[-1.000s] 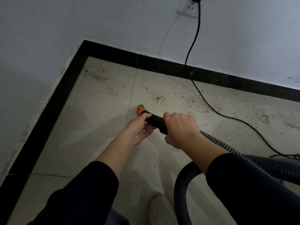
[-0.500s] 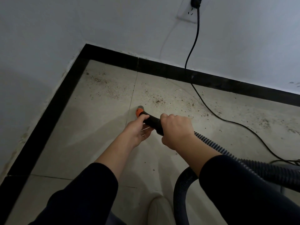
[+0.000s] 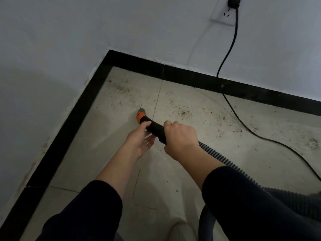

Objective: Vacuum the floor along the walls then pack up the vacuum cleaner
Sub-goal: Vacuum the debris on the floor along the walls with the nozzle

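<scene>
- Head view, centre of the frame: the black hose handle (image 3: 153,126) slants toward the upper left; its orange collar (image 3: 140,117) and open tip sit close to the pale tiled floor (image 3: 104,153)
- right hand (image 3: 179,138) wraps the handle's rear end, fingers curled round it; left hand (image 3: 139,141) grips nearer the collar, thumb on top, fingers underneath
- ribbed hose (image 3: 220,158) runs to the lower right
- dark crumbs (image 3: 184,113) lie right of the tip; power cord (image 3: 231,40) drops from a wall socket (image 3: 224,18), upper right
</scene>
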A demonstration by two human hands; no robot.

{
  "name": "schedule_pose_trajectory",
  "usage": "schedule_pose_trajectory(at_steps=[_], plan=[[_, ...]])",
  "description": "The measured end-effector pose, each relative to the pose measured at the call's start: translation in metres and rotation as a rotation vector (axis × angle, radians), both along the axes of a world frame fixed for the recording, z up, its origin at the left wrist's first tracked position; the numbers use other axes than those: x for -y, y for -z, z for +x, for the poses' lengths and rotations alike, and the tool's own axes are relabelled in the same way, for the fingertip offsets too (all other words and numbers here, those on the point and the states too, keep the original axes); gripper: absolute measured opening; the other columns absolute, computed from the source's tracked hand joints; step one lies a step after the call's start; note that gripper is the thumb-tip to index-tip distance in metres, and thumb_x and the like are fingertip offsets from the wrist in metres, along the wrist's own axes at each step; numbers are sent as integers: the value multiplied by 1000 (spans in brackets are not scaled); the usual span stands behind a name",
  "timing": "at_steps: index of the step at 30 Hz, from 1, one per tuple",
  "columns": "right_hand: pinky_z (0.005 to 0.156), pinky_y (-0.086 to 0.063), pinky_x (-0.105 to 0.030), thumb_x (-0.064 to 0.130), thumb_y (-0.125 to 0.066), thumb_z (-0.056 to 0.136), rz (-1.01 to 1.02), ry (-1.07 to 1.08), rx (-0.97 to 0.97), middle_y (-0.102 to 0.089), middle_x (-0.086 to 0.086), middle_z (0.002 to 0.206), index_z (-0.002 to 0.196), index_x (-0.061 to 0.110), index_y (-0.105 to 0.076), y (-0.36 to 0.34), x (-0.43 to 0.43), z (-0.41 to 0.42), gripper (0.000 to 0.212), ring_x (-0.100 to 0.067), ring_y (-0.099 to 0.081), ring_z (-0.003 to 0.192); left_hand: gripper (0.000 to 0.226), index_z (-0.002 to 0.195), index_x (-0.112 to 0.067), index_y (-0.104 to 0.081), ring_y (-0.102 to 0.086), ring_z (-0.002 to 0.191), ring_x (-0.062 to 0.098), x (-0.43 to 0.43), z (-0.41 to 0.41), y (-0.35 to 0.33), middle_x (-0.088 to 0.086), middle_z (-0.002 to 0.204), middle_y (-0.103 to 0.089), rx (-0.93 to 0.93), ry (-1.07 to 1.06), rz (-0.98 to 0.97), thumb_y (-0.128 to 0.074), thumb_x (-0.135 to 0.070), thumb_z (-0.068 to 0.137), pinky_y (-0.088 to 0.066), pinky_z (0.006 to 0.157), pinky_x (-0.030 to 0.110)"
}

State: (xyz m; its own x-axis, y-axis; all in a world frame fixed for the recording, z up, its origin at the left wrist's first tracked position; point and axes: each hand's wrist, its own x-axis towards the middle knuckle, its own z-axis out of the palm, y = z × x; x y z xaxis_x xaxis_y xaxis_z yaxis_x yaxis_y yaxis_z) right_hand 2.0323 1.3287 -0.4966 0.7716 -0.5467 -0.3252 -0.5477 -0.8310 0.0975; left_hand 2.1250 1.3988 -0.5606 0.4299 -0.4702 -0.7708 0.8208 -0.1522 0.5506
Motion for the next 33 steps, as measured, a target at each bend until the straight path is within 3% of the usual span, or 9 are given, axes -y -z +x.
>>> schedule_pose_trajectory(at_steps=[4, 9, 15, 22, 29, 33], plan=[[60, -36, -32, 23, -62, 89, 7, -27, 22, -56, -6, 108, 123, 11, -43, 4, 3, 11, 41, -22, -57, 82, 39, 129, -8, -54, -62, 94, 18, 3, 9, 4, 7, 106, -66, 0, -52, 4, -59, -27, 95, -48, 68, 25], [60, -35, -33, 25, -62, 87, 57, -44, 45, -54, -5, 105, 124, 13, -43, 7, 11, 27, 43, -21, -44, 73, 34, 122, -8, -57, -63, 100, 19, 5, 21, 7, 8, 106, -68, 56, -137, 34, -61, -27, 94, -51, 73, 26], [58, -34, -32, 31, -61, 86, 99, -174, 71, -42, -1, 88, 120, 16, -45, 13, 17, 49, 40, -21, -44, 70, 21, 108, -12, -59, -65, 94, 19, -4, 40, 8, 8, 100, -69, 92, -227, 100, -61, -26, 93, -53, 70, 28], [56, -30, -32, 30, -60, 87, 115, -316, 66, -40, -1, 88, 119, 16, -45, 16, 19, 75, 39, -21, -41, 68, 22, 108, -10, -60, -67, 90, 19, -18, 63, 10, 9, 97, -70, 127, -268, 175, -62, -25, 93, -50, 64, 27], [58, -34, -32, 31, -59, 87, 158, -410, 56, -41, 0, 85, 117, 17, -46, 13, 20, 97, 36, -21, -42, 65, 13, 96, -12, -59, -68, 83, 18, -31, 79, 2, 11, 94, -70, 107, -276, 214, -60, -24, 94, -50, 64, 26], [56, -36, -32, 30, -61, 85, 145, -461, 46, -42, 1, 80, 115, 18, -47, 9, 23, 106, 35, -18, -44, 63, 18, 101, -9, -59, -68, 84, 19, -32, 82, 1, 14, 96, -70, 95, -300, 218, -61, -25, 93, -50, 61, 26]])
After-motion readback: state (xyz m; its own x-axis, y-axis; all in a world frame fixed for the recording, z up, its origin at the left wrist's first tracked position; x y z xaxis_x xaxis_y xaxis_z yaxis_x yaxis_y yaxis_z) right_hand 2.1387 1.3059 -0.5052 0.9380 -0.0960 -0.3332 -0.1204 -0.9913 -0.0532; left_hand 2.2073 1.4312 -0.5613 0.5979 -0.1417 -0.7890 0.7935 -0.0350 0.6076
